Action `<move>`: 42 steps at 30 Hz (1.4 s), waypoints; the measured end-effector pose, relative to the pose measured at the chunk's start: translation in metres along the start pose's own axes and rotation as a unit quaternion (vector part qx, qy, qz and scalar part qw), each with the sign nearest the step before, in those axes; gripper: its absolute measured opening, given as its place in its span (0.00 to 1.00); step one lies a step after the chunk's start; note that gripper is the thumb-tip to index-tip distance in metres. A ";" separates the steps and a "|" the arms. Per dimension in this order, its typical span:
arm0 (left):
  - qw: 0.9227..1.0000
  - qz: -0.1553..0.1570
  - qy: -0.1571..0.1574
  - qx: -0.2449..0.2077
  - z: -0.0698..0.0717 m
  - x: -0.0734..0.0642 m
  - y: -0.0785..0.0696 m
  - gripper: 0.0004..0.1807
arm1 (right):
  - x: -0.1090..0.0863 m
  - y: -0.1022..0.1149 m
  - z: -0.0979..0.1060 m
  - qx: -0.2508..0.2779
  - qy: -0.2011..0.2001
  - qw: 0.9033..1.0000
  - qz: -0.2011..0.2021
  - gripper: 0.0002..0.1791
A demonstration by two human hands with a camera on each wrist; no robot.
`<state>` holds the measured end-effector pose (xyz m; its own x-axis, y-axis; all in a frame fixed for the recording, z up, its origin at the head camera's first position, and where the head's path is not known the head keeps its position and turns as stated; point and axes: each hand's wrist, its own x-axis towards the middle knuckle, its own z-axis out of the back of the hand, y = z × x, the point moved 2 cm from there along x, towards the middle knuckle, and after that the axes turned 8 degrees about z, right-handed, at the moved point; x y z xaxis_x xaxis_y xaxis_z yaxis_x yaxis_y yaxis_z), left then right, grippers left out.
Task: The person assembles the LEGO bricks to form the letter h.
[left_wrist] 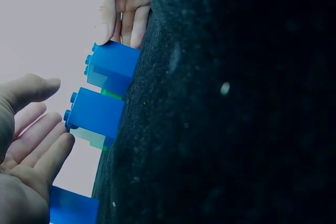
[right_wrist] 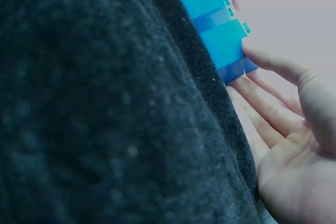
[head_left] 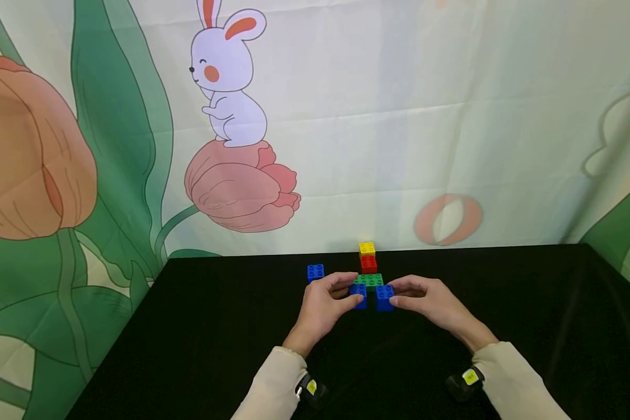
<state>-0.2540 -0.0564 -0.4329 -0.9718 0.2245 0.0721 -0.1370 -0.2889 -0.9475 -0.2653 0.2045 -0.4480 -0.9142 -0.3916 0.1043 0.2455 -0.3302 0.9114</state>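
Two blue toy bricks stand side by side on the black tabletop. My right hand (head_left: 433,302) pinches the right blue brick (head_left: 385,295), its thumb on the near side and fingers behind, as the right wrist view shows. Beside the left blue brick (head_left: 359,288) is my left hand (head_left: 322,302), fingers loosely extended. In the left wrist view its thumb stands apart from that brick (left_wrist: 98,111), while a fingertip is right at its studded edge. A green brick (head_left: 369,280) lies just behind the pair, partly hidden by them. Farther back come a red brick (head_left: 368,264) and a yellow brick (head_left: 367,249), in line.
Another blue brick (head_left: 315,271) sits behind and left of my left hand. The black cloth-covered table (head_left: 215,350) reaches back to a printed curtain (head_left: 346,146) with a rabbit and flowers.
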 end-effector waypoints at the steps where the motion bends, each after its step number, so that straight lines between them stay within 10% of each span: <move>1: 1.000 -0.001 0.000 0.001 0.000 0.000 0.000 0.21 | 0.000 0.000 0.000 0.000 0.000 1.000 0.000 0.27; 42: 0.998 0.034 -0.004 0.057 -0.008 0.001 0.008 0.20 | -0.001 0.001 0.001 0.007 0.003 1.000 -0.004 0.28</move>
<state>-0.2540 -0.0507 -0.4432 -0.9809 0.1941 0.0111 -0.0907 -0.4067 -0.9090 -0.2641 0.2054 -0.4472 -0.9143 -0.3940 0.0940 0.2331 -0.3222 0.9175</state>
